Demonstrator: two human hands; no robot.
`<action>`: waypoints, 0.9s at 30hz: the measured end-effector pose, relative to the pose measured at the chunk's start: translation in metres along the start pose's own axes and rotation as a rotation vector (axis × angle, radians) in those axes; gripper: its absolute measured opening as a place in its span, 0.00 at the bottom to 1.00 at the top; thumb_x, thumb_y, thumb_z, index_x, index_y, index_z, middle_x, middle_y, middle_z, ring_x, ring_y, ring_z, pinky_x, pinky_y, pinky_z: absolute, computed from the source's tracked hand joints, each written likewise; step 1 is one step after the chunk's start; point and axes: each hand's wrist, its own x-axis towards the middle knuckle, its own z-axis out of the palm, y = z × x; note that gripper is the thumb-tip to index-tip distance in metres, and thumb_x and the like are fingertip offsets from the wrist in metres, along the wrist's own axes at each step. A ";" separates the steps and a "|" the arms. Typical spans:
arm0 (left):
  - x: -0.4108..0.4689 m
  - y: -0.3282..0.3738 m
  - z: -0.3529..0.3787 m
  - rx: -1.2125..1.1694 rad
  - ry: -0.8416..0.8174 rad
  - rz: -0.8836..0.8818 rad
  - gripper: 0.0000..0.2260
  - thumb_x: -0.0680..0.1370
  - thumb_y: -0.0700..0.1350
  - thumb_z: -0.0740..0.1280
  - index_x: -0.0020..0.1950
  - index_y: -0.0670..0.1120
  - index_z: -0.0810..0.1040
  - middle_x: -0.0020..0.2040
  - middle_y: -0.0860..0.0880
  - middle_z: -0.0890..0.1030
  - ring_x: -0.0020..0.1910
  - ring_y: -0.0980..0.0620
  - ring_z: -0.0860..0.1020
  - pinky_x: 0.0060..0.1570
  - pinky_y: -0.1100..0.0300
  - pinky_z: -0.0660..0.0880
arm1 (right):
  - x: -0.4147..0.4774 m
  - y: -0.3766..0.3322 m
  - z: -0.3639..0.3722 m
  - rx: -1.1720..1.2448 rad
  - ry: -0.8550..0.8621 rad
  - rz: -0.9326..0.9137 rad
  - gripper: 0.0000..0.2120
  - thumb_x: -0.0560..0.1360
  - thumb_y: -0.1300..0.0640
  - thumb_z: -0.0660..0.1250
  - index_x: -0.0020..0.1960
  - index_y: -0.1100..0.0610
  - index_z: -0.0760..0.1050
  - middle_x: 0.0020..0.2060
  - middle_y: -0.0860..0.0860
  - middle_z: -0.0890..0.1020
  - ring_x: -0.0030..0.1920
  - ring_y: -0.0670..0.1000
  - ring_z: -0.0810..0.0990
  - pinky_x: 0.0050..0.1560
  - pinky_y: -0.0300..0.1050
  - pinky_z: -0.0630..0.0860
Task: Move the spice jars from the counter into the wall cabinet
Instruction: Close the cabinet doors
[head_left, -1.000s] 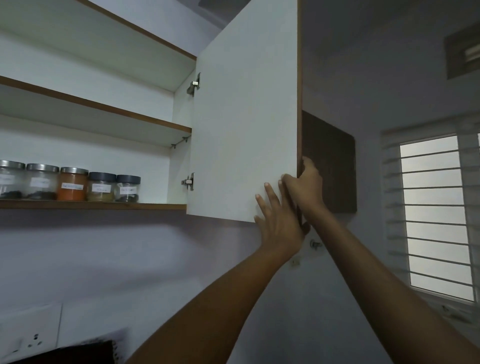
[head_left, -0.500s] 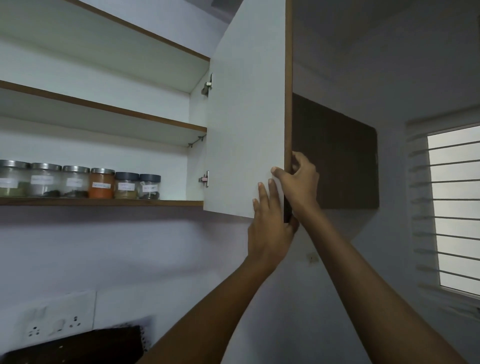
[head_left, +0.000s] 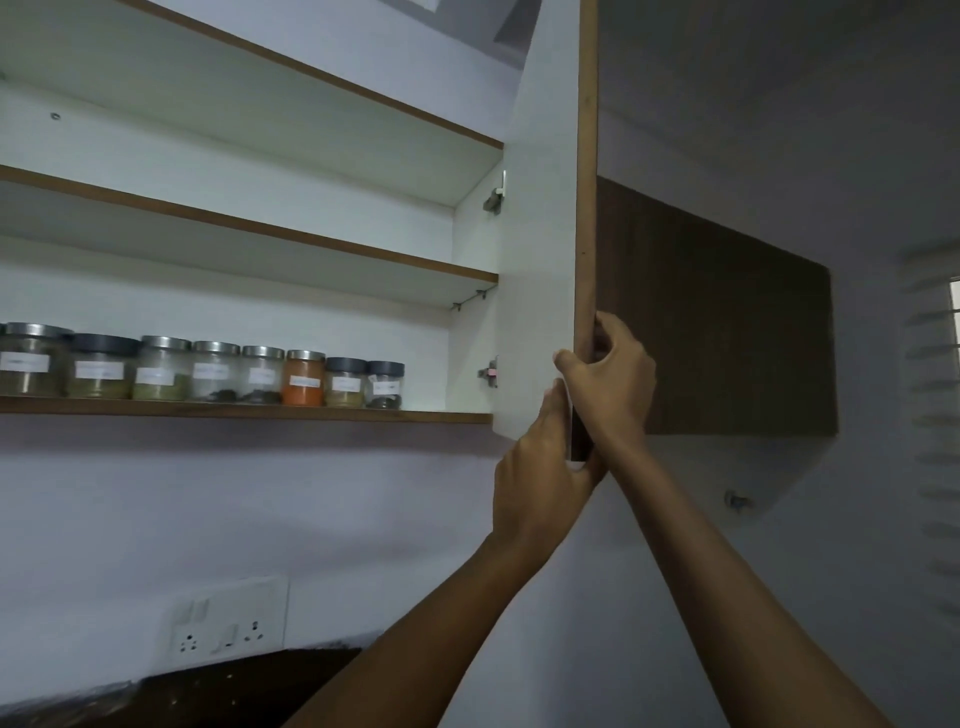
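Several spice jars (head_left: 208, 370) with white labels stand in a row on the bottom shelf (head_left: 244, 413) of the open wall cabinet; one holds orange powder (head_left: 303, 378). The white cabinet door (head_left: 545, 218) stands nearly edge-on to me. My right hand (head_left: 613, 384) grips the door's brown edge near its lower corner. My left hand (head_left: 540, 467) presses flat against the white inner face at the bottom corner, fingers together and pointing up.
Two upper shelves (head_left: 249, 228) in the cabinet show nothing on them. A dark wood side panel (head_left: 717, 322) lies behind the door. A socket plate (head_left: 228, 621) sits on the wall above a dark counter (head_left: 208, 691). A louvred window (head_left: 940, 395) is at far right.
The door has swung toward the cabinet opening and now looks narrower. Both hands have stayed on its lower corner. The view has shifted right, showing more jars at the left.
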 end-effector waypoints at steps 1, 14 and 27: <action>-0.001 -0.004 -0.007 -0.025 0.010 -0.002 0.31 0.74 0.50 0.69 0.74 0.48 0.61 0.55 0.48 0.81 0.50 0.50 0.81 0.48 0.57 0.80 | -0.004 -0.005 0.006 -0.011 0.003 -0.008 0.15 0.70 0.61 0.68 0.57 0.55 0.75 0.38 0.43 0.76 0.39 0.46 0.78 0.40 0.40 0.76; -0.011 -0.073 -0.100 -0.159 0.028 -0.076 0.23 0.74 0.40 0.70 0.69 0.42 0.70 0.53 0.46 0.83 0.49 0.53 0.81 0.46 0.70 0.76 | -0.047 -0.056 0.109 -0.235 0.050 -0.115 0.19 0.74 0.53 0.66 0.64 0.55 0.73 0.49 0.52 0.81 0.47 0.52 0.81 0.44 0.41 0.74; -0.011 -0.163 -0.157 -0.181 0.179 -0.093 0.20 0.78 0.37 0.63 0.70 0.42 0.68 0.59 0.48 0.80 0.57 0.55 0.78 0.57 0.66 0.75 | -0.083 -0.064 0.215 -0.174 0.073 -0.257 0.26 0.73 0.47 0.68 0.68 0.55 0.70 0.49 0.56 0.80 0.45 0.53 0.79 0.39 0.39 0.70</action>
